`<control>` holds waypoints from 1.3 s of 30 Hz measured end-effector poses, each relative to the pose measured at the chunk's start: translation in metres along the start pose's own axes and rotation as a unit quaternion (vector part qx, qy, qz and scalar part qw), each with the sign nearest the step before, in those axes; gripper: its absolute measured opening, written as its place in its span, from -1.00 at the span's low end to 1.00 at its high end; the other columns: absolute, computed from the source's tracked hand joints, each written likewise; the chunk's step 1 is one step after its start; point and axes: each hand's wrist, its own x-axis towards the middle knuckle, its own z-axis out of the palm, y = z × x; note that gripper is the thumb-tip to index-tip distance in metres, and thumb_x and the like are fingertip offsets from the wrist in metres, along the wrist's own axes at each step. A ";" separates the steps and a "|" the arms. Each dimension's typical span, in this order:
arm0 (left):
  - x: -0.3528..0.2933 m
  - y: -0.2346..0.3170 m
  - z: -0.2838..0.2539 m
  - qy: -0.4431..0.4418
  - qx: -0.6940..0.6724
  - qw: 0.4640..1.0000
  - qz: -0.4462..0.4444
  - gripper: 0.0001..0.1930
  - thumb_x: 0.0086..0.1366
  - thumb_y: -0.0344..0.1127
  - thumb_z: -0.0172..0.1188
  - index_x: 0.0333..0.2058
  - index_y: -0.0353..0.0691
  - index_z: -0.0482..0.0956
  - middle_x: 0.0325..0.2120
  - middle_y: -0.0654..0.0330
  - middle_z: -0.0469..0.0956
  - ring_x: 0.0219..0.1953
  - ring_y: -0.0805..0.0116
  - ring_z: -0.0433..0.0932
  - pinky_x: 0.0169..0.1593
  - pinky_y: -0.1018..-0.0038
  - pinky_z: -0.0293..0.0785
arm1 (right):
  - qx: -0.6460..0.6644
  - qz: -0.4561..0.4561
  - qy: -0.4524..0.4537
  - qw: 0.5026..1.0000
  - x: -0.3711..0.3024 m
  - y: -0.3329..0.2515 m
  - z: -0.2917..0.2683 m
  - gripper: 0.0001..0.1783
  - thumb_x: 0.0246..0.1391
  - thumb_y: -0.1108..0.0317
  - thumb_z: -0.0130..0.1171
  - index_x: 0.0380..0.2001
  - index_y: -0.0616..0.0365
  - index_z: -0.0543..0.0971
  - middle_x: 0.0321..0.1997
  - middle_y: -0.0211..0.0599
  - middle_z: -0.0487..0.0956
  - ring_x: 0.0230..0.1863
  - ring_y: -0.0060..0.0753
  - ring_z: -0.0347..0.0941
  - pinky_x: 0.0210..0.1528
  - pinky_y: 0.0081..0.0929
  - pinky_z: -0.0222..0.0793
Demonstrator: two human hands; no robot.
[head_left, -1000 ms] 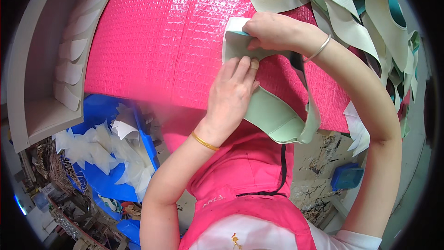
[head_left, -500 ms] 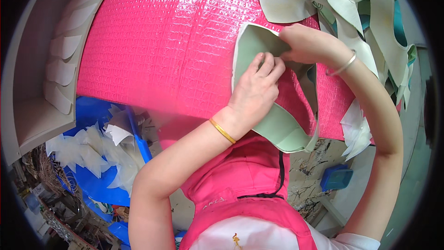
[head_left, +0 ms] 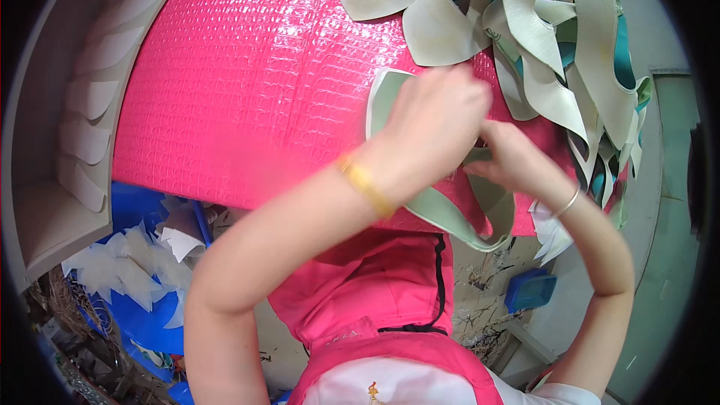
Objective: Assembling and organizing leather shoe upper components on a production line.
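Observation:
A shoe upper (head_left: 439, 210), pale green on its inner face with an off-white edge, curves in an open loop on the glossy pink textured work surface (head_left: 247, 82). My left hand (head_left: 442, 124) lies across its upper middle, the fingers smeared by motion and partly hidden. Just to the right, my right hand (head_left: 517, 154) has its thumb and fingers closed at the upper, with some fingertips hidden behind the left hand.
Off-white and teal uppers (head_left: 536, 52) are heaped at the far right. A grey rack (head_left: 45, 232) with pale pieces stands left. Below it, a blue bin (head_left: 146, 322) holds pale scraps (head_left: 124, 262). A blue box (head_left: 531, 290) sits low on the right.
My left hand has moved up and right over the upper, while my right hand has come down and nearer. The upper's top part is now mostly covered by the left hand.

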 end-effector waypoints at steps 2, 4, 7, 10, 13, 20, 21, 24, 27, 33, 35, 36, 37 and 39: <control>0.041 -0.020 0.021 0.029 0.025 0.987 0.154 -0.80 -0.06 -0.40 0.09 -0.38 -0.26 0.53 -0.48 0.07 0.49 -0.35 0.21 0.47 -0.28 0.37 0.38 | -0.060 -0.115 0.138 0.982 -0.009 0.002 0.027 -0.82 -0.31 0.54 -0.02 -0.49 0.26 0.42 -0.50 -0.08 0.41 -0.40 -0.01 0.34 -0.35 -0.21 0.30; 0.065 -0.036 0.029 -0.179 -0.087 0.968 0.156 -0.75 -0.08 -0.34 0.16 -0.35 -0.23 0.56 -0.45 0.08 0.53 -0.40 0.22 0.50 -0.27 0.40 0.38 | -0.140 -0.158 0.166 0.963 -0.015 -0.012 0.027 -0.82 -0.34 0.52 -0.02 -0.50 0.23 0.40 -0.53 -0.16 0.35 -0.43 -0.12 0.33 -0.41 -0.30 0.30; 0.074 -0.032 0.030 -0.309 -0.159 0.934 0.087 -0.74 -0.14 -0.27 0.23 -0.43 -0.27 0.57 -0.49 0.08 0.55 -0.42 0.24 0.51 -0.31 0.43 0.39 | -0.203 -0.198 0.182 0.941 -0.027 -0.019 0.027 -0.71 -0.34 0.50 0.02 -0.39 0.32 0.46 -0.40 -0.16 0.46 -0.40 -0.27 0.38 -0.39 -0.42 0.32; 0.065 -0.027 0.032 -0.240 -0.115 0.963 0.054 -0.78 -0.15 -0.29 0.21 -0.48 -0.28 0.57 -0.56 0.07 0.53 -0.46 0.25 0.51 -0.34 0.40 0.40 | -0.275 -0.222 0.181 0.918 -0.042 -0.026 0.035 -0.61 -0.39 0.44 0.02 -0.34 0.37 0.45 -0.33 -0.14 0.48 -0.39 -0.31 0.38 -0.35 -0.43 0.33; 0.053 -0.038 0.042 -0.258 -0.148 0.951 0.078 -0.79 -0.14 -0.29 0.20 -0.50 -0.28 0.57 -0.61 0.06 0.52 -0.50 0.23 0.51 -0.38 0.38 0.40 | -0.227 -0.256 0.185 0.921 -0.036 -0.023 0.035 -0.64 -0.38 0.45 0.02 -0.37 0.37 0.45 -0.33 -0.18 0.46 -0.38 -0.34 0.38 -0.30 -0.45 0.33; 0.045 -0.040 0.038 -0.286 -0.226 0.930 0.052 -0.75 -0.10 -0.28 0.16 -0.44 -0.34 0.54 -0.58 0.01 0.51 -0.52 0.23 0.49 -0.38 0.42 0.38 | -0.224 -0.241 0.230 0.916 -0.050 -0.011 0.022 -0.62 -0.36 0.45 0.03 -0.31 0.29 0.47 -0.35 -0.25 0.42 -0.31 -0.32 0.36 -0.21 -0.38 0.31; 0.044 -0.040 0.037 -0.283 -0.237 0.928 0.052 -0.75 -0.10 -0.28 0.16 -0.44 -0.34 0.54 -0.58 0.02 0.52 -0.52 0.23 0.49 -0.38 0.41 0.38 | -0.219 -0.210 0.235 0.923 -0.053 -0.009 0.022 -0.61 -0.37 0.46 0.04 -0.30 0.28 0.48 -0.35 -0.25 0.42 -0.31 -0.30 0.36 -0.21 -0.38 0.31; 0.042 -0.039 0.035 -0.297 -0.273 0.912 0.077 -0.76 -0.09 -0.29 0.15 -0.44 -0.33 0.55 -0.57 0.06 0.53 -0.51 0.27 0.49 -0.37 0.43 0.38 | -0.189 -0.214 0.231 0.930 -0.051 -0.006 0.030 -0.62 -0.38 0.48 0.05 -0.31 0.25 0.49 -0.37 -0.26 0.41 -0.33 -0.31 0.37 -0.24 -0.42 0.32; 0.045 -0.034 0.031 -0.352 -0.270 0.894 0.059 -0.75 -0.09 -0.28 0.15 -0.43 -0.32 0.55 -0.56 0.09 0.54 -0.48 0.32 0.51 -0.34 0.44 0.39 | -0.182 -0.221 0.243 0.927 -0.049 -0.003 0.030 -0.63 -0.39 0.49 0.05 -0.33 0.24 0.50 -0.37 -0.28 0.42 -0.33 -0.35 0.37 -0.23 -0.43 0.31; 0.042 -0.034 0.031 -0.322 -0.271 0.905 0.055 -0.75 -0.10 -0.28 0.12 -0.45 -0.32 0.56 -0.58 0.08 0.54 -0.51 0.32 0.51 -0.37 0.45 0.39 | -0.181 -0.215 0.246 0.928 -0.045 -0.003 0.027 -0.65 -0.38 0.52 0.05 -0.35 0.23 0.51 -0.38 -0.33 0.43 -0.35 -0.39 0.38 -0.17 -0.39 0.27; 0.040 -0.032 0.031 -0.309 -0.266 0.912 0.052 -0.75 -0.11 -0.29 0.11 -0.46 -0.33 0.56 -0.59 0.06 0.53 -0.53 0.29 0.51 -0.38 0.44 0.39 | -0.199 -0.206 0.255 0.923 -0.043 -0.004 0.023 -0.65 -0.38 0.53 0.05 -0.35 0.22 0.51 -0.38 -0.34 0.43 -0.36 -0.40 0.38 -0.18 -0.39 0.27; 0.040 -0.032 0.032 -0.294 -0.260 0.918 0.050 -0.76 -0.12 -0.30 0.09 -0.46 -0.33 0.56 -0.61 0.04 0.52 -0.55 0.27 0.50 -0.40 0.43 0.39 | -0.199 -0.205 0.255 0.924 -0.042 -0.003 0.023 -0.65 -0.38 0.53 0.05 -0.35 0.22 0.51 -0.38 -0.34 0.43 -0.36 -0.40 0.38 -0.18 -0.39 0.27; 0.040 -0.031 0.033 -0.294 -0.261 0.918 0.050 -0.76 -0.12 -0.30 0.09 -0.46 -0.33 0.56 -0.61 0.04 0.52 -0.55 0.27 0.50 -0.40 0.43 0.39 | -0.201 -0.205 0.257 0.923 -0.040 -0.002 0.023 -0.66 -0.38 0.53 0.06 -0.35 0.21 0.52 -0.39 -0.34 0.43 -0.38 -0.41 0.37 -0.17 -0.39 0.27; 0.041 -0.030 0.034 -0.279 -0.245 0.926 0.067 -0.77 -0.14 -0.32 0.08 -0.49 -0.34 0.55 -0.62 -0.01 0.50 -0.56 0.19 0.49 -0.41 0.39 0.38 | -0.205 -0.207 0.262 0.920 -0.038 -0.002 0.023 -0.66 -0.39 0.53 0.07 -0.36 0.21 0.52 -0.40 -0.35 0.43 -0.40 -0.42 0.37 -0.16 -0.39 0.26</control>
